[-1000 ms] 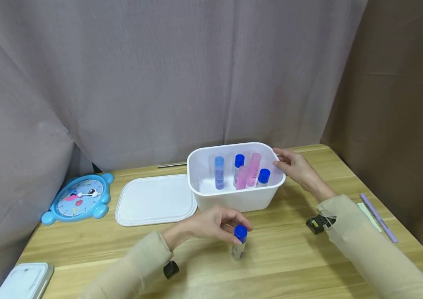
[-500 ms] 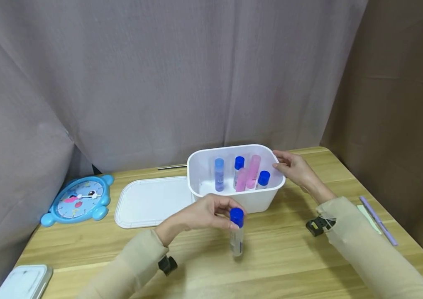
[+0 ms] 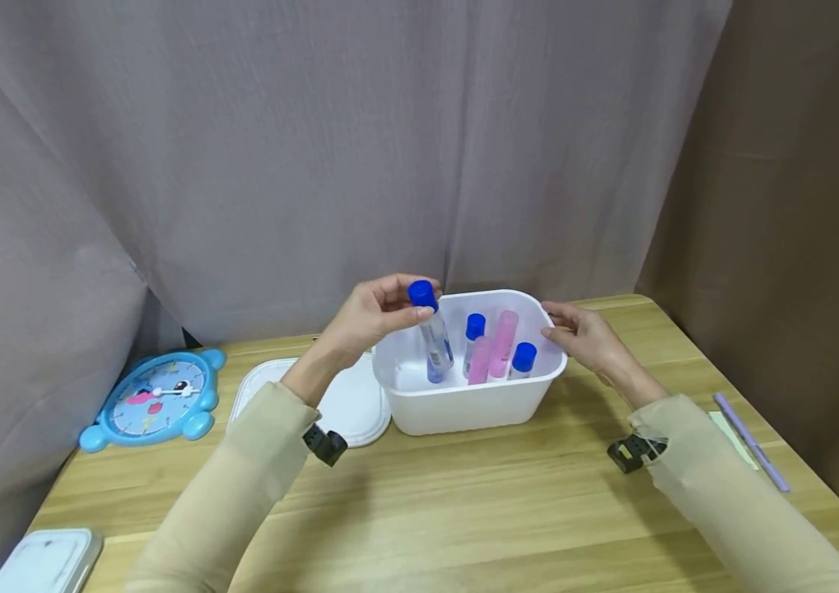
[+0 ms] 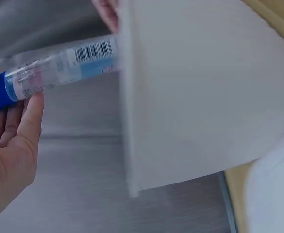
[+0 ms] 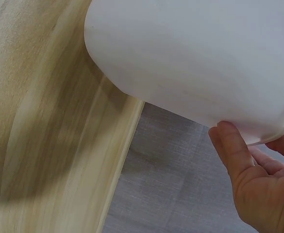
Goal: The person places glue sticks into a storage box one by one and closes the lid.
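Observation:
My left hand [image 3: 375, 317] pinches the blue cap of a clear tube [image 3: 434, 339] and holds it over the left part of the white tub [image 3: 478, 405], its lower end inside. The left wrist view shows the same tube [image 4: 59, 68] with a barcode label, my left hand [image 4: 8, 145] at its cap, and the tub's wall [image 4: 200, 92]. My right hand [image 3: 582, 333] grips the tub's right rim; in the right wrist view the right hand [image 5: 258, 179] curls round the tub's edge [image 5: 200, 63]. Inside the tub stand two blue-capped tubes [image 3: 521, 359] and pink tubes [image 3: 502, 339].
The tub's white lid [image 3: 348, 403] lies flat to its left. A blue toy clock [image 3: 156, 399] lies at the table's left edge, a white box [image 3: 44, 562] at the front left corner. A purple pen [image 3: 751, 441] and a paper slip lie at the right.
My left hand lifted the blue-capped tube off the table in front of the tub and carried it up and back over the tub's left side. My right hand stayed on the rim.

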